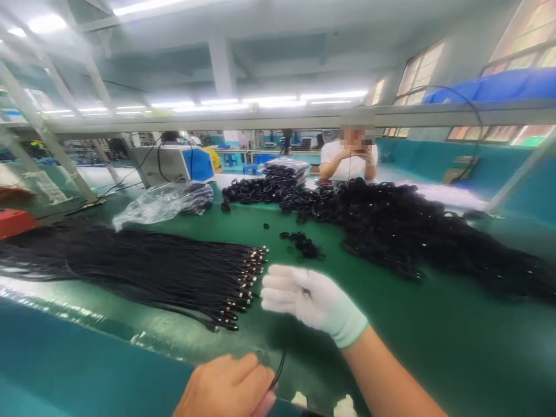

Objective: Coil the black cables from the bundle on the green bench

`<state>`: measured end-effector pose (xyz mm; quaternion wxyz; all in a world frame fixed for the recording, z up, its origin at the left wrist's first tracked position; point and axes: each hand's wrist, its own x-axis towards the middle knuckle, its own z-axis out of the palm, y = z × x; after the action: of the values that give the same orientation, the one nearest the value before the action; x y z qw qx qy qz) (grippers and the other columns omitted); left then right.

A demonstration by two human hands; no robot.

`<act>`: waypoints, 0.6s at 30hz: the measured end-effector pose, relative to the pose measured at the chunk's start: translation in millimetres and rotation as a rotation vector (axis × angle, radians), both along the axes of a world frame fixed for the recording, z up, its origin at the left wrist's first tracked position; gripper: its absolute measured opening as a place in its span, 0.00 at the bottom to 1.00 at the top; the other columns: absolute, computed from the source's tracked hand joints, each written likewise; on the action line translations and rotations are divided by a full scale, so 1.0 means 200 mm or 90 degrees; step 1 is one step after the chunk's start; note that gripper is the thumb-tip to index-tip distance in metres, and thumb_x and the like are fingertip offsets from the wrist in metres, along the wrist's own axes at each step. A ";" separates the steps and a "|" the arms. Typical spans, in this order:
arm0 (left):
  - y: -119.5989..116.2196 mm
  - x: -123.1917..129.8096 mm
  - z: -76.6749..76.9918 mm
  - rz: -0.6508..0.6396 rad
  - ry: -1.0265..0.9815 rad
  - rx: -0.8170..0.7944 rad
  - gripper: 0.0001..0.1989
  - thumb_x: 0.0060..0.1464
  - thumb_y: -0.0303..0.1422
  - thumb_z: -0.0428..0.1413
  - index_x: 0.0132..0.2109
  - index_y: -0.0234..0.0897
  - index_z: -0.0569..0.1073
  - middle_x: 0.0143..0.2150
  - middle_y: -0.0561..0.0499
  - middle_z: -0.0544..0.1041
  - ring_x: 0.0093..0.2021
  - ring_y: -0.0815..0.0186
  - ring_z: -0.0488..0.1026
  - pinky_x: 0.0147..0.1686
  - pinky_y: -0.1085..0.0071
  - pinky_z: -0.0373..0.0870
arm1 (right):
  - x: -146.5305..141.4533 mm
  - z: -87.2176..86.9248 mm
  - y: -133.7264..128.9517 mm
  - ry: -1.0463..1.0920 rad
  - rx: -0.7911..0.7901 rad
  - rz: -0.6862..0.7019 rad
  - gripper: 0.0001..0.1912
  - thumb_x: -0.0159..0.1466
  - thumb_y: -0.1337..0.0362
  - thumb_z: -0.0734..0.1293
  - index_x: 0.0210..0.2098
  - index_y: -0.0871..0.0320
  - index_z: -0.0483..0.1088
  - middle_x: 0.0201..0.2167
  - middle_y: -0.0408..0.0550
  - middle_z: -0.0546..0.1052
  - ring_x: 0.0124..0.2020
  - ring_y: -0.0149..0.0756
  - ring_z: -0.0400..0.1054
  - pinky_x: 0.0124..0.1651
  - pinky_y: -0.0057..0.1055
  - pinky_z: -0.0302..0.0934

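My left hand, bare, is closed at the table's front edge. A looped length of thin black cable comes out between its thumb and fingers. My right hand, in a white glove, hovers over the green table with its fingers stretched out to the left. A small dark mark or piece shows on the glove; I cannot tell which. Just left of those fingertips end the metal plugs of a bundle of long black cables, laid side by side. Beyond the glove lies a small cluster of black rings.
A large heap of coiled black cables covers the back right. Behind are a clear plastic bag, stacked bagged coils and a blue-and-white machine. A person sits across the table. A red object lies far left.
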<state>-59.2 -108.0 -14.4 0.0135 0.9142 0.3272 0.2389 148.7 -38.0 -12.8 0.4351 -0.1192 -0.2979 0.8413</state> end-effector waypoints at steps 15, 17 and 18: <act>0.35 0.02 0.25 0.016 -0.202 -0.444 0.09 0.56 0.32 0.52 0.32 0.35 0.76 0.30 0.53 0.74 0.32 0.69 0.69 0.33 0.76 0.63 | -0.19 0.01 -0.20 -0.016 0.006 0.245 0.26 0.58 0.58 0.69 0.51 0.65 0.65 0.41 0.60 0.76 0.44 0.52 0.72 0.48 0.58 0.58; 0.34 0.03 0.13 0.019 -0.281 -0.558 0.12 0.58 0.34 0.49 0.31 0.33 0.74 0.28 0.53 0.72 0.29 0.70 0.67 0.29 0.76 0.62 | -0.18 0.04 -0.19 0.019 0.004 0.208 0.25 0.57 0.58 0.70 0.50 0.63 0.65 0.39 0.55 0.76 0.41 0.47 0.72 0.48 0.55 0.58; 0.31 0.03 0.05 0.031 -0.313 -0.594 0.14 0.59 0.34 0.47 0.31 0.33 0.73 0.26 0.54 0.71 0.27 0.70 0.66 0.27 0.76 0.61 | -0.16 0.06 -0.18 0.041 0.005 0.175 0.23 0.57 0.58 0.71 0.48 0.62 0.65 0.36 0.51 0.75 0.38 0.43 0.72 0.48 0.54 0.59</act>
<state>-52.4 -45.0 -3.8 0.4898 0.7200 0.4071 0.2757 116.5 -74.8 -1.8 0.3254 -0.0487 -0.3009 0.8951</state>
